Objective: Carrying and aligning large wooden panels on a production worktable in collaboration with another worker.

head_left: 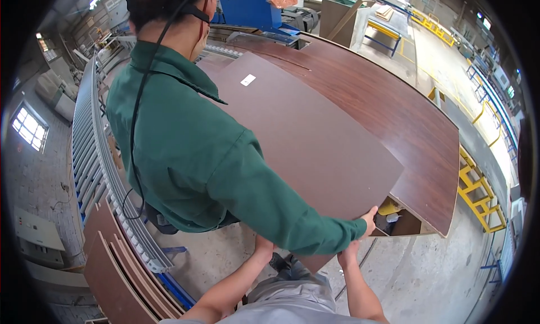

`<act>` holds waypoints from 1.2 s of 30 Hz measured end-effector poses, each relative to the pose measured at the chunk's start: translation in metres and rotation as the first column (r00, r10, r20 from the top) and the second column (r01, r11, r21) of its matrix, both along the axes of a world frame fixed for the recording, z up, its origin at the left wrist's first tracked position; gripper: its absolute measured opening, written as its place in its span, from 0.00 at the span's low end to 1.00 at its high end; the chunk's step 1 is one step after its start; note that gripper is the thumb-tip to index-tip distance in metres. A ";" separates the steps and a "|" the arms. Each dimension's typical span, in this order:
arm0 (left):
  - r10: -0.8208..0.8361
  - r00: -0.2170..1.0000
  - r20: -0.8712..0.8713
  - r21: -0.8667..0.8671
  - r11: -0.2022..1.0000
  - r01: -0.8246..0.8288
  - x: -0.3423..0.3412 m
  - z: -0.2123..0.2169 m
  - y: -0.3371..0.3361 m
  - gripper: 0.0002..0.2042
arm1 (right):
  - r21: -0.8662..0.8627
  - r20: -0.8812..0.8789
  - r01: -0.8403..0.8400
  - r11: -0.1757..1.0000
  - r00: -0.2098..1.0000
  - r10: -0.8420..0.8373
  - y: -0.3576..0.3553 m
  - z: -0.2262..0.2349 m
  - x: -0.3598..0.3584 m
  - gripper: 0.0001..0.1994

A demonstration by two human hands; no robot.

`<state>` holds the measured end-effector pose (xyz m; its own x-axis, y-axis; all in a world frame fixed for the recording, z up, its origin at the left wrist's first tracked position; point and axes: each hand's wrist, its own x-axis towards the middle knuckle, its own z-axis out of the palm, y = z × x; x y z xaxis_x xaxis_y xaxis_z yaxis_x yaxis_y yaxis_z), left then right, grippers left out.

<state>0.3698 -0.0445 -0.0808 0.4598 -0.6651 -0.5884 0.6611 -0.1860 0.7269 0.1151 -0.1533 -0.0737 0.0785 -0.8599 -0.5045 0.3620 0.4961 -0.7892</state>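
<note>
A large flat brown panel (320,138) with a small white label (248,80) slants across the middle, its near corner close to my body. My right hand (350,251) is at the panel's near right edge, closed on it, partly covered by a co-worker's green sleeve (304,228). Just above it, the co-worker's hand (370,220) grips the same edge. My left hand (264,245) reaches up to the panel's near side under the co-worker's arm, its fingers hidden.
The co-worker (174,138) stands close at my left front. Under the panel lies a glossy reddish-brown wood-grain board (416,138). A roller conveyor (98,155) runs along the left, with several brown boards (112,268) leaning by it. A yellow metal frame (481,194) stands at right.
</note>
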 end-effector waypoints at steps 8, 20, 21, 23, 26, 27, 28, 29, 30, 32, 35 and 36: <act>-0.015 0.995 0.096 0.077 0.997 0.007 0.025 0.041 -0.009 0.11 | -0.054 0.009 0.058 0.997 0.998 -0.057 -0.022 0.012 0.042 0.08; -0.050 0.999 -0.003 0.191 0.980 0.049 0.040 -0.013 0.127 0.10 | -0.145 0.155 -0.314 0.938 0.929 0.335 -0.101 0.090 0.174 0.14; -0.099 0.993 0.063 0.235 0.969 0.082 0.039 -0.029 0.149 0.11 | -0.203 0.285 -0.304 0.931 0.891 0.353 -0.096 0.091 0.183 0.15; -0.173 0.981 0.090 0.369 0.921 0.128 0.042 -0.063 0.191 0.09 | -0.148 0.101 -0.400 0.905 0.904 0.416 -0.080 0.081 0.180 0.15; -0.173 0.978 0.115 0.535 0.840 0.086 0.039 -0.097 0.265 0.07 | -0.010 -0.067 -0.640 0.768 0.767 0.638 -0.052 0.038 0.149 0.14; -0.154 0.985 0.082 0.614 0.786 0.072 0.038 -0.102 0.284 0.07 | 0.028 -0.116 -0.632 0.775 0.768 0.630 -0.042 0.021 0.131 0.13; -0.280 0.953 0.115 0.625 0.766 0.150 0.041 -0.102 0.300 0.07 | 0.132 -0.214 -0.596 0.792 0.763 0.610 -0.034 0.005 0.113 0.11; -0.408 0.906 0.109 0.680 0.696 0.232 0.041 -0.096 0.314 0.07 | 0.131 -0.230 -0.573 0.809 0.776 0.587 -0.028 -0.007 0.094 0.10; -0.406 0.908 0.106 0.679 0.696 0.232 0.037 -0.090 0.321 0.07 | 0.195 -0.297 -0.519 0.832 0.777 0.555 -0.022 -0.016 0.072 0.09; -0.299 0.914 0.273 0.641 0.765 0.059 0.029 -0.072 0.331 0.08 | 0.213 -0.331 -0.404 0.890 0.827 0.455 -0.016 -0.027 0.040 0.08; -0.347 0.910 0.225 0.789 0.614 0.039 0.033 -0.059 0.315 0.08 | 0.199 -0.418 -0.366 0.909 0.807 0.417 -0.025 -0.023 0.018 0.08; -0.317 0.929 0.188 0.802 0.595 0.041 0.043 -0.061 0.303 0.08 | 0.149 -0.438 -0.402 0.903 0.792 0.425 -0.032 -0.017 0.018 0.08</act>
<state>0.4127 0.2582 -0.1413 0.6156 -0.1077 -0.7806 0.3403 -0.8571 0.3866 0.1333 -0.1855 -0.0909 0.1766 -0.7724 -0.6101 -0.2751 0.5564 -0.7840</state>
